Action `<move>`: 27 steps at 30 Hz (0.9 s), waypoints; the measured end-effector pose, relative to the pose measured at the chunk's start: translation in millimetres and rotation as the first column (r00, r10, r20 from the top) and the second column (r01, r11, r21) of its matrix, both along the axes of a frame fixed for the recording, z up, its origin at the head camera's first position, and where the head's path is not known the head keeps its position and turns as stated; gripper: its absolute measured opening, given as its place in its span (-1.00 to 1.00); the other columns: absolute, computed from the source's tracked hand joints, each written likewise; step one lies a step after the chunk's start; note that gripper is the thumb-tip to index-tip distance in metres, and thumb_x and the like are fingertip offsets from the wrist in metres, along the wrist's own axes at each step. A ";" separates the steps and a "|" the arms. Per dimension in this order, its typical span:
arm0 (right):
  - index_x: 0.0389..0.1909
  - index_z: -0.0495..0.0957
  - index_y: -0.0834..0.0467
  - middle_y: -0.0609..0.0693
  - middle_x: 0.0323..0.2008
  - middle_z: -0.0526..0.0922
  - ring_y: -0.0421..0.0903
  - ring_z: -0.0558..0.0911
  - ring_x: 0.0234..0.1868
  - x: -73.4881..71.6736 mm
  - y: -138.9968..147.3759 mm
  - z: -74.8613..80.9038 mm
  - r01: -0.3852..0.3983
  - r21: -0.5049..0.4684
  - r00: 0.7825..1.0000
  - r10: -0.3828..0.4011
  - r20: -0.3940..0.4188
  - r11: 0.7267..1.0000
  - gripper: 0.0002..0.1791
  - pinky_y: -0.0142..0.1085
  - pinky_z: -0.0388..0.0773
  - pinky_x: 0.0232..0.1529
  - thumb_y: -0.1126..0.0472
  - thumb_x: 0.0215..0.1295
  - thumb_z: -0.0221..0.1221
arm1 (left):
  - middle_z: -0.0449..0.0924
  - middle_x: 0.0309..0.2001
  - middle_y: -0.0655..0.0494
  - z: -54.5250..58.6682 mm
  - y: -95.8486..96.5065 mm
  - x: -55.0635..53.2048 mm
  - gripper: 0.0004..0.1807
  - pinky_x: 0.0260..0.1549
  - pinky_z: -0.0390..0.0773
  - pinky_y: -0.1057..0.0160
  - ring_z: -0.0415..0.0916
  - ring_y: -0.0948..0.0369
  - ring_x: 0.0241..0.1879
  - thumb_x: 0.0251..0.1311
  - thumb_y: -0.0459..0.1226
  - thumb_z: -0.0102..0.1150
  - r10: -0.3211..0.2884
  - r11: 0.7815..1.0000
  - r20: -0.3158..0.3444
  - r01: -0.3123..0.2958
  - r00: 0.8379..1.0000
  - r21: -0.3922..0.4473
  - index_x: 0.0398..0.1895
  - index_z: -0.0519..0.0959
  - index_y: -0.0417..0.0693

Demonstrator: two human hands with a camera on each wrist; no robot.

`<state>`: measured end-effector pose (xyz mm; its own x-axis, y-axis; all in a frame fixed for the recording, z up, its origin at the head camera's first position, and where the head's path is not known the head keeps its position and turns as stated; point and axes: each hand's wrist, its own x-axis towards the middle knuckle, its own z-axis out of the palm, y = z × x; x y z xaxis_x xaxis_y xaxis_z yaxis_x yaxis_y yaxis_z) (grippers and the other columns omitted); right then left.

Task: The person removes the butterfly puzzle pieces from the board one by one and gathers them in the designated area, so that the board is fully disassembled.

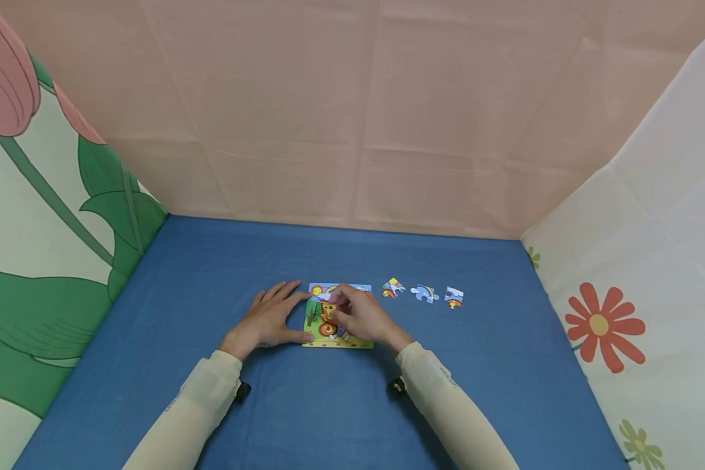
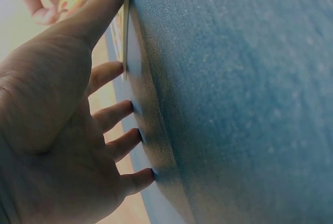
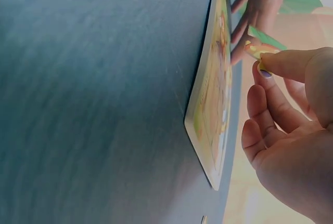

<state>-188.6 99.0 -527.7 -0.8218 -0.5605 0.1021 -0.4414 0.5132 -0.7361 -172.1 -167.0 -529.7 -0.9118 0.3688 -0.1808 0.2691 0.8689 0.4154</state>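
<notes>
A small picture puzzle board (image 1: pixel 329 345) lies flat on the blue cloth, showing a sun, a tree and a cartoon animal. My left hand (image 1: pixel 275 318) is spread at its left side, with the thumb on the lower left corner and the other fingertips down on the cloth or at the board's edge. Above the board, my right hand (image 1: pixel 365 317) pinches a puzzle piece (image 3: pixel 256 50) between thumb and index finger. That piece has green, orange and yellow parts and is held tilted, clear of the board. The right hand hides part of the picture in the head view.
Three loose puzzle pieces lie in a row to the right of the board: a multicoloured one (image 1: pixel 393 288), a blue one (image 1: pixel 425 294) and one with a rainbow band (image 1: pixel 454 297). Blue cloth (image 1: pixel 211 261) covers the table, with fabric walls at back and sides.
</notes>
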 end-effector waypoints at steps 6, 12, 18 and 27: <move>0.05 0.63 0.10 -0.03 -0.13 0.77 -0.18 0.68 -0.12 3.6 9.1 1.9 0.023 -0.009 0.999 -0.023 0.029 1.000 -0.87 -0.25 0.70 0.00 0.29 0.62 0.33 | 0.12 0.83 -0.20 -1.1 -0.7 -0.3 0.09 0.67 0.09 -0.62 0.03 -0.38 0.80 0.21 0.35 0.60 0.004 1.000 -0.004 -0.004 1.000 0.005 0.73 0.42 0.16; 0.02 0.64 0.09 -0.02 -0.15 0.75 -0.20 0.66 -0.14 7.5 23.7 0.8 0.039 -0.028 0.999 -0.039 0.011 0.999 -0.89 -0.23 0.71 -0.04 0.31 0.61 0.32 | 0.11 0.84 -0.20 -0.7 -1.3 -0.4 0.08 0.67 0.08 -0.62 0.02 -0.37 0.81 0.22 0.35 0.59 0.000 1.000 0.000 0.000 1.000 0.012 0.72 0.42 0.16; 0.01 0.65 0.14 -0.02 -0.16 0.76 -0.19 0.66 -0.15 12.0 43.7 -0.8 0.072 -0.040 0.997 -0.072 -0.005 0.997 -0.88 -0.23 0.70 -0.07 0.33 0.59 0.36 | 0.10 0.84 -0.21 -1.1 -2.7 0.0 0.09 0.67 0.07 -0.63 0.02 -0.37 0.81 0.21 0.35 0.59 -0.006 1.000 -0.001 0.006 1.000 0.017 0.73 0.42 0.15; -0.03 0.66 0.09 -0.08 -0.21 0.77 -0.23 0.67 -0.20 15.9 77.8 -5.7 0.134 -0.045 0.990 -0.136 -0.023 0.990 -0.84 -0.31 0.65 -0.13 0.35 0.53 0.42 | 0.10 0.84 -0.22 0.8 -0.7 1.7 0.08 0.65 0.07 -0.66 0.02 -0.40 0.80 0.21 0.32 0.62 0.004 1.000 -0.006 -0.004 1.000 0.028 0.71 0.44 0.13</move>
